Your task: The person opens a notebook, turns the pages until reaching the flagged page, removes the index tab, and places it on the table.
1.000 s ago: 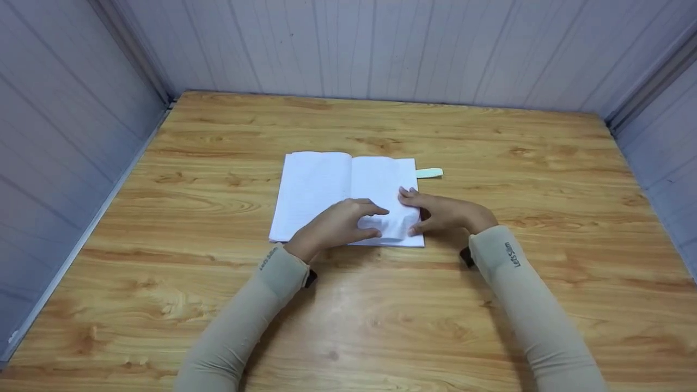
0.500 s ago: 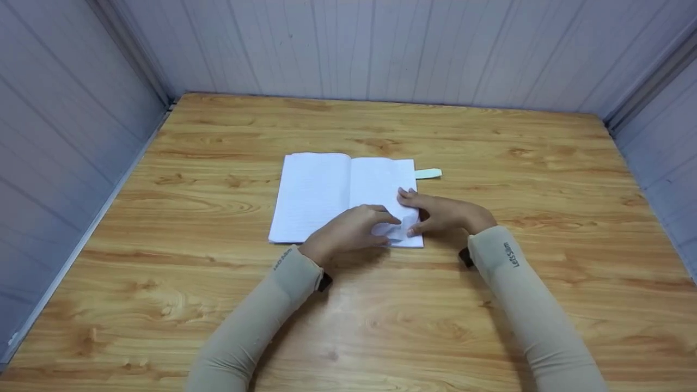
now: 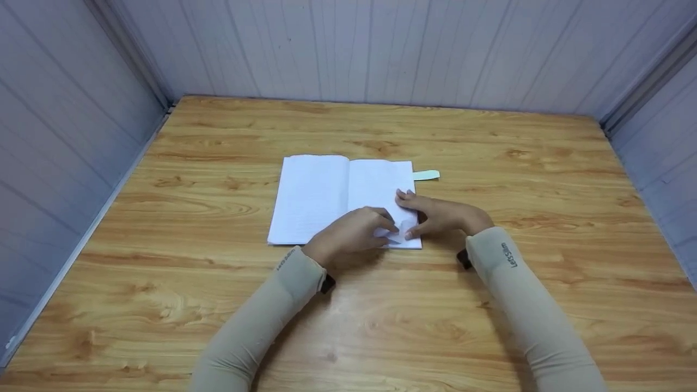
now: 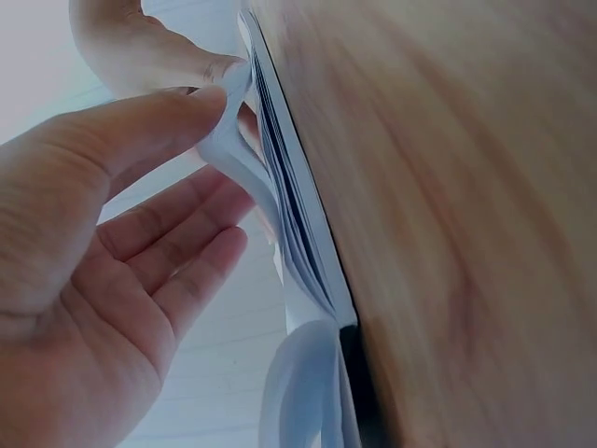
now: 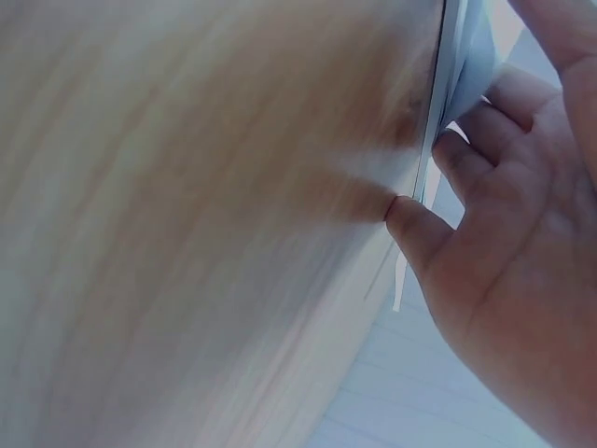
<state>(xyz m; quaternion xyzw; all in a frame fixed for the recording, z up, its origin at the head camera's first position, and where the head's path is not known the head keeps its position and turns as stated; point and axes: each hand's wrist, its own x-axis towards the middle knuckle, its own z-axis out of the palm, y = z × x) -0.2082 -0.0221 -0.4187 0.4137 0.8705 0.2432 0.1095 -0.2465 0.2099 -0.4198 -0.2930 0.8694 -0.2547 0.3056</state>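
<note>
- Fingers of the left hand [image 3: 351, 231]: thumb and index pinch a bent-up bit of page [image 3: 406, 225], lower outer corner of the notebook's right side. Other fingers loosely extended just beside it.
- Right hand [image 3: 446, 212]: thumb and fingers spread apart. Fingertips rest on the right-hand page near its outer edge; thumb touches the same bent-up bit.
- Notebook [image 3: 316, 201]: lying open around the middle of the table [image 3: 348, 326], ruled pages up. Both hands are over its lower right part.
- Left wrist view: pinched leaf stands off the page stack in a wavy bend; more paper bulges in a curve [image 4: 298, 383] at the bottom.
- Pale green strip [image 3: 426, 175] sticks out past the notebook's right edge, toward the top, beyond the right hand.
- Beige sleeves [image 3: 533, 310] on both arms, printed lettering near the cuffs. Dark object [image 3: 464, 259] under each wrist.
- Table is wood-grained, pale panelled walls [image 3: 348, 49] behind and on both sides.
</note>
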